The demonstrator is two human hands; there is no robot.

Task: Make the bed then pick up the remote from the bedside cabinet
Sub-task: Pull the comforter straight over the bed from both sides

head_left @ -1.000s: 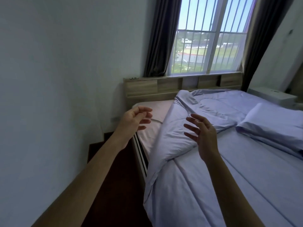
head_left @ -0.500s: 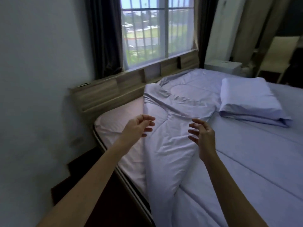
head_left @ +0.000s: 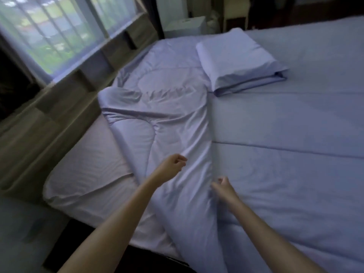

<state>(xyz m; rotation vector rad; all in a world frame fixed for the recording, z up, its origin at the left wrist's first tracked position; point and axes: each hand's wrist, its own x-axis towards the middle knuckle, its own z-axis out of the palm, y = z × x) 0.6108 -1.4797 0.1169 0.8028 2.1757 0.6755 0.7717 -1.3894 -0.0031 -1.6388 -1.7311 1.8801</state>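
Lavender duvet [head_left: 163, 119] — folded back, creased — baring the pale sheet [head_left: 88, 170].

The duvet [head_left: 285, 174] covers the bed from centre to 3 o'clock; its turned-back flap [head_left: 167, 119] lies at centre. The pillow [head_left: 236, 62] rests on the duvet at 1 o'clock. The mattress [head_left: 88, 174] lies at 8 o'clock, the headboard [head_left: 59, 111] behind it at 9, the window [head_left: 49, 36] at 11, the bedside cabinet [head_left: 185, 26] at 12. The left hand [head_left: 171, 168] and right hand [head_left: 224, 189] are over the flap's near end, at 6.
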